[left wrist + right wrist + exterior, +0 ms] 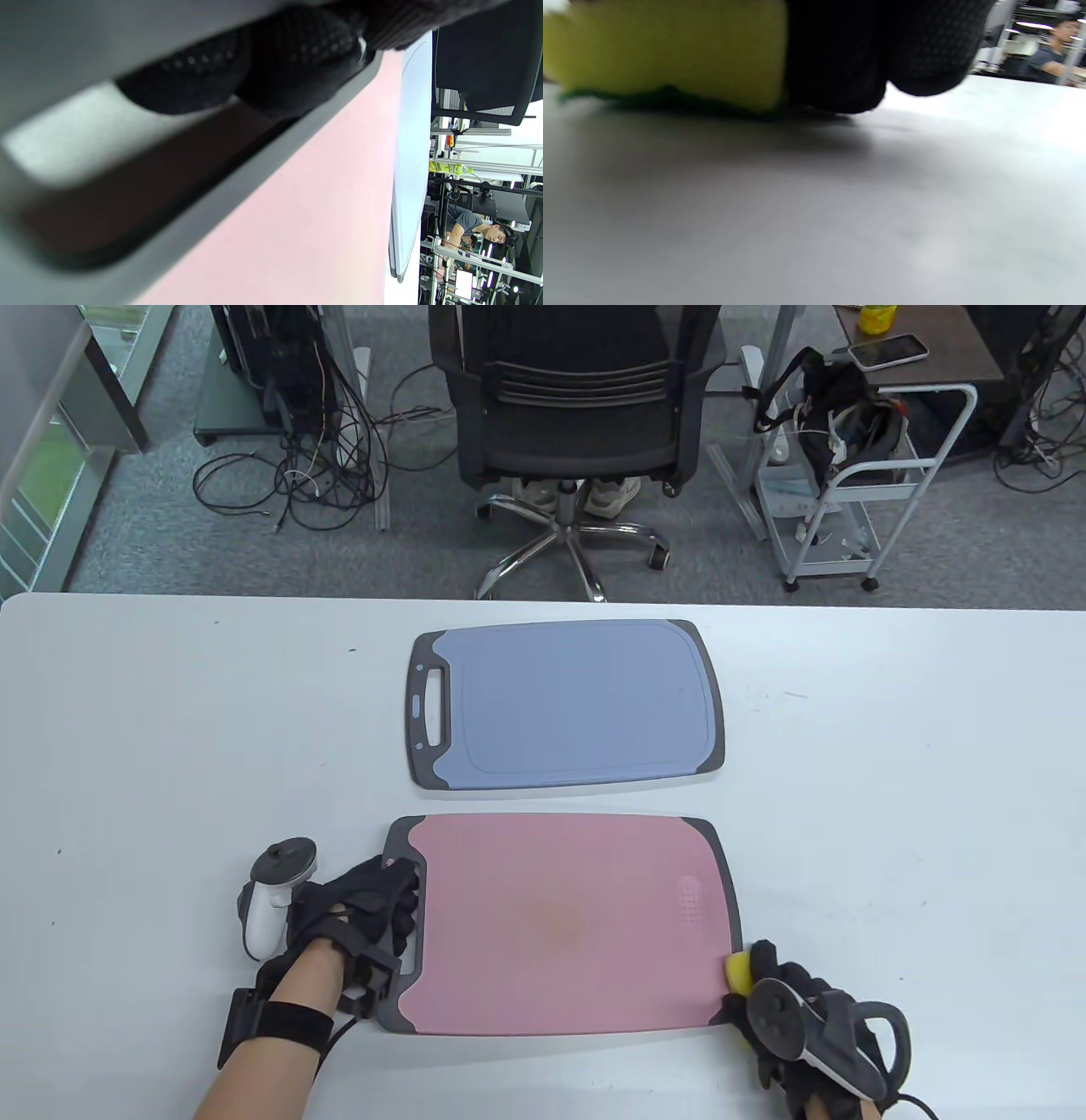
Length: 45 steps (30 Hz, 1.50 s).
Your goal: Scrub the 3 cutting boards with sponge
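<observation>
Bare white table (170, 746) lay open at nine and three o'clock. A blue cutting board (568, 704) blocked twelve o'clock, with a narrow passable strip before the pink cutting board (564, 925).

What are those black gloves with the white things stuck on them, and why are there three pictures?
Those are a person's two hands in sensor gloves; the white gadgets are trackers strapped on their backs. The big picture looks down at the white table. The other two come from small cameras on each wrist, so they look tilted and blurry. On the table lie a blue cutting board and, nearer, a pink cutting board. Only two boards show. The left hand grips the pink board's handle end. The right hand holds a yellow sponge with a green underside at the pink board's right edge, down on the table.
</observation>
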Tool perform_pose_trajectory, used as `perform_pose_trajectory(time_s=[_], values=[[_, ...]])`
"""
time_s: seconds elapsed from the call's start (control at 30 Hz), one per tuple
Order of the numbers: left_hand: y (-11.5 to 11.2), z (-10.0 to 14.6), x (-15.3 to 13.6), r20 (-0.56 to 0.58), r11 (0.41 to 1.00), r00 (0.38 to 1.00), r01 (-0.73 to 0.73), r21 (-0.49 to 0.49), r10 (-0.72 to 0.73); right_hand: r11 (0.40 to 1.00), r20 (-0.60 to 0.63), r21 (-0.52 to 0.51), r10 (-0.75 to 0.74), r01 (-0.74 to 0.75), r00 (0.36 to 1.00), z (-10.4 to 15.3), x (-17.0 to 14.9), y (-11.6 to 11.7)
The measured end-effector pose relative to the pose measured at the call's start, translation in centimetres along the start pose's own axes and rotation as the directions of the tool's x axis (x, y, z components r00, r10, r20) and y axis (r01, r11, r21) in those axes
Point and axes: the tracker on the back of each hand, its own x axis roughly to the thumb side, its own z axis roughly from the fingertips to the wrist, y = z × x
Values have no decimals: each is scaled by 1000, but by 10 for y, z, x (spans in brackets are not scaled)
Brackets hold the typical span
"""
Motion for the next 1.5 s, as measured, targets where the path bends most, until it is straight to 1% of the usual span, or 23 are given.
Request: perform_pose_trajectory(time_s=[0.13,0.3,0.37,0.4,0.43,0.47,0.5,0.53,0.57,0.63,0.67,0.7,0.77,0.8,0.83,0.87,0.9,1.03,1.13,1.2,1.3,1.4,1.5], values=[[1,2,0,19,992,999,-47,-120,50,1000,-67,1,10,-10,998,-3,-11,-1],[1,19,23,307,992,950,-18,-122,54,995,-113,-49,-94,89,989,-4,-21,-3],[1,37,45,478,995,878,75,-68,-33,991,-131,-76,-118,109,984,-2,-27,-5],[1,53,60,584,991,804,136,4,-113,989,-141,-95,-129,116,982,-1,-29,-7],[1,73,73,683,977,700,183,112,-210,984,-150,-121,-145,128,978,1,-32,-9],[0,84,78,734,965,628,196,172,-258,982,-153,-133,-156,136,976,2,-34,-10],[-2,103,85,806,937,479,190,292,-348,974,-157,-160,-184,159,970,4,-36,-12],[-5,121,87,826,903,367,127,410,-427,965,-162,-183,-216,186,963,6,-38,-13],[-8,130,88,823,873,296,110,475,-485,960,-164,-196,-235,202,958,6,-40,-14],[-14,138,86,738,750,165,267,605,-655,952,-171,-208,-261,224,950,7,-44,-14],[-15,134,84,691,689,141,347,636,-709,953,-174,-204,-262,226,949,7,-46,-14],[-18,125,76,670,638,115,457,620,-733,952,-177,-200,-267,231,947,7,-47,-14],[-29,110,64,656,581,114,592,559,-746,945,-177,-208,-291,254,940,7,-49,-14],[-35,108,60,623,511,63,639,574,-779,941,-176,-212,-303,264,937,8,-49,-14],[-43,107,56,533,355,-81,659,663,-842,940,-174,-214,-304,265,937,8,-49,-14],[-50,106,56,483,266,-185,642,719,-856,942,-173,-214,-295,257,940,9,-49,-14],[-53,105,55,467,238,-222,633,737,-856,943,-172,-214,-294,256,940,10,-49,-14],[-66,95,50,397,140,-306,613,777,-865,941,-175,-212,-301,263,937,10,-50,-13],[-69,90,36,380,104,-370,587,803,-848,949,-179,-207,-277,239,944,9,-53,-13],[-68,89,30,417,146,-367,580,802,-832,945,-189,-204,-296,258,936,8,-56,-12],[-63,87,31,465,223,-324,570,791,-824,926,-208,-243,-340,288,917,6,-58,-13],[-68,86,31,447,170,-365,589,790,-817,926,-188,-250,-333,283,924,-5,-44,-18],[-71,85,32,465,177,-370,598,782,-804,946,-106,-231,-257,228,960,-27,-6,-30]])
